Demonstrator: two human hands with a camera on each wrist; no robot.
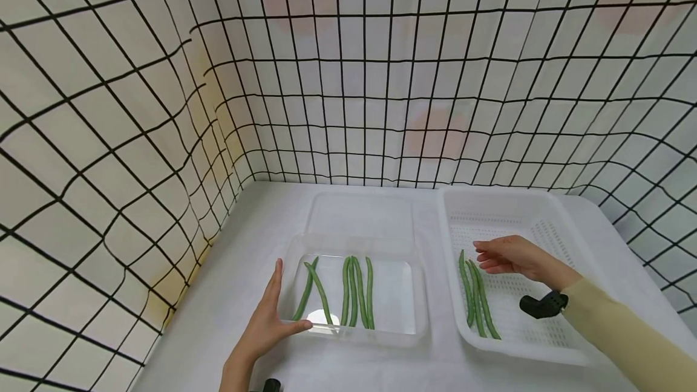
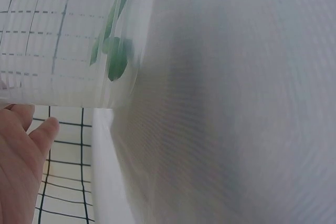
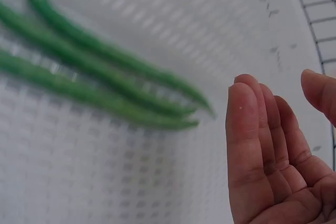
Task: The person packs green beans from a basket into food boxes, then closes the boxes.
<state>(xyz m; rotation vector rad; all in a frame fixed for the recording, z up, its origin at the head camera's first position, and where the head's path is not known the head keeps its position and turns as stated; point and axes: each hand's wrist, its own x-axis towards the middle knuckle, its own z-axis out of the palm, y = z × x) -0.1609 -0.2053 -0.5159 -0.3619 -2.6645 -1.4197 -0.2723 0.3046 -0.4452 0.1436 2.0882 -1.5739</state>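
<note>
My left hand (image 1: pixel 267 322) rests against the left side of a clear plastic container (image 1: pixel 400 337), thumb along its near rim and fingers pointing up the side. Several green beans (image 1: pixel 354 292) lie lengthwise inside it, two of them crossed at the left. Over the white perforated basket (image 1: pixel 544 334) my right hand (image 1: pixel 514 257) hovers with bent, relaxed fingers and nothing in them. Three green beans (image 1: pixel 479 301) lie side by side along the basket's left wall. The right wrist view shows these beans (image 3: pixel 94 66) apart from the fingertips (image 3: pixel 242 98).
A clear flat lid (image 1: pixel 359 213) lies behind the container on the white-covered table (image 1: pixel 218 295). Black wire grid panels (image 1: pixel 348 77) with pale cloth behind them stand at the back and both sides. The basket is to the container's right.
</note>
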